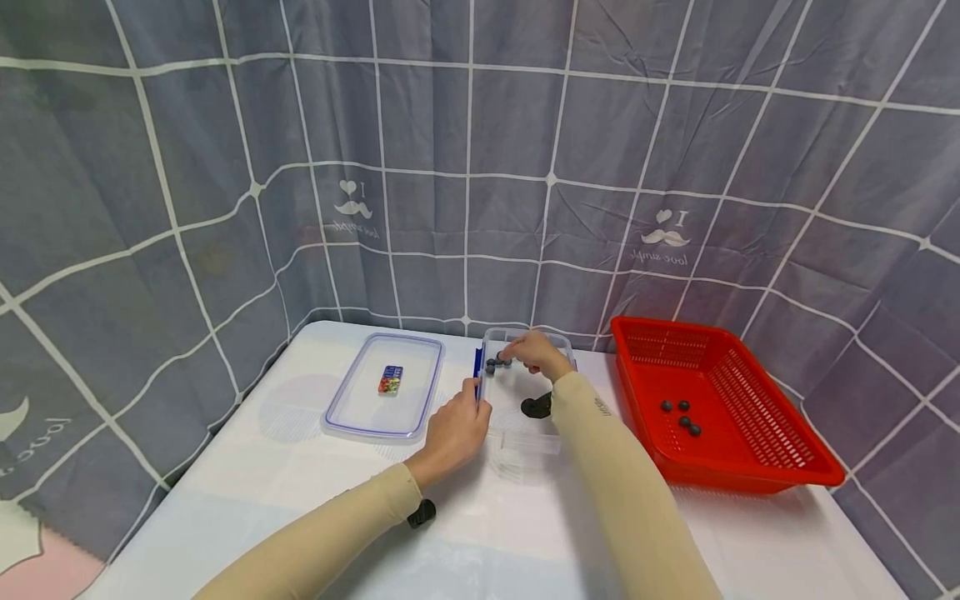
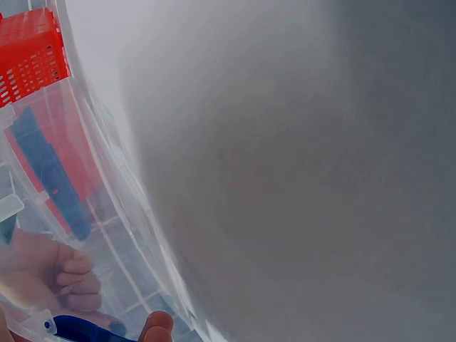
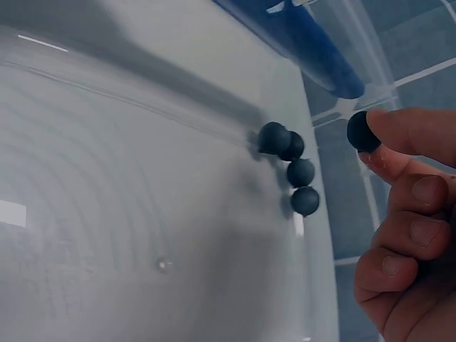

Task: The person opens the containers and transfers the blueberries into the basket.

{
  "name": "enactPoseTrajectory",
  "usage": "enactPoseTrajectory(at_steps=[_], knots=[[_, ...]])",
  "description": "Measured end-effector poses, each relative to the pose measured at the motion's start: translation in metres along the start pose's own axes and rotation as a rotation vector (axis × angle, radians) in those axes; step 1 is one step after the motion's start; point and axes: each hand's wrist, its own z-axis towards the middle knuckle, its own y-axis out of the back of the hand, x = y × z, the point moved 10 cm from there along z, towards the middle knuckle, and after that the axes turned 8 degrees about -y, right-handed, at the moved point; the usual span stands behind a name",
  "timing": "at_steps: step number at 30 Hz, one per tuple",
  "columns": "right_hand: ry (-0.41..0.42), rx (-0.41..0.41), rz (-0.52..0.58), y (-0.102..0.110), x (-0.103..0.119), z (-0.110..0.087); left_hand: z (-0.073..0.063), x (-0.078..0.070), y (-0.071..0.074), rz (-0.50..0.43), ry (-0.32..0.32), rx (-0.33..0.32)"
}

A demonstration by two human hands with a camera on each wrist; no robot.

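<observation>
A clear plastic box (image 1: 517, 417) with blue side handles stands at the back of the table. My left hand (image 1: 456, 429) grips its left side, fingers (image 2: 157, 328) beside the blue handle (image 2: 89, 329). Over the back of the box, my right hand (image 1: 536, 353) pinches a small dark ball (image 3: 362, 132) between thumb and forefinger, the other fingers curled in. Several more dark balls (image 3: 301, 173) lie together inside, against the box's wall. Through the clear wall, the left wrist view also shows the right hand.
A red basket (image 1: 738, 477) on the right holds several dark balls (image 1: 685, 422). Left of the box lies a clear lid (image 1: 360, 383) with a blue rim, a small colourful printed packet (image 1: 391, 380) on it. A grey checked curtain (image 1: 510, 217) hangs behind the white table (image 1: 502, 542).
</observation>
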Motion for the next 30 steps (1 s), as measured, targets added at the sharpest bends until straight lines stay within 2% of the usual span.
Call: enactPoseTrajectory(at_steps=[6,17,22,30], knots=[[0.026,0.009,-0.032,0.014,0.011,-0.010,0.000,0.000,0.000,0.000,0.005,0.008],[0.104,0.026,-0.070,0.052,0.030,-0.043,-0.002,-0.001,0.001,-0.011,0.006,0.006],[0.119,0.019,-0.064,0.068,0.030,-0.055,-0.002,0.000,0.001,-0.019,0.013,0.009],[0.122,-0.015,-0.114,0.093,0.018,-0.068,-0.002,0.000,0.000,-0.028,0.018,0.013]])
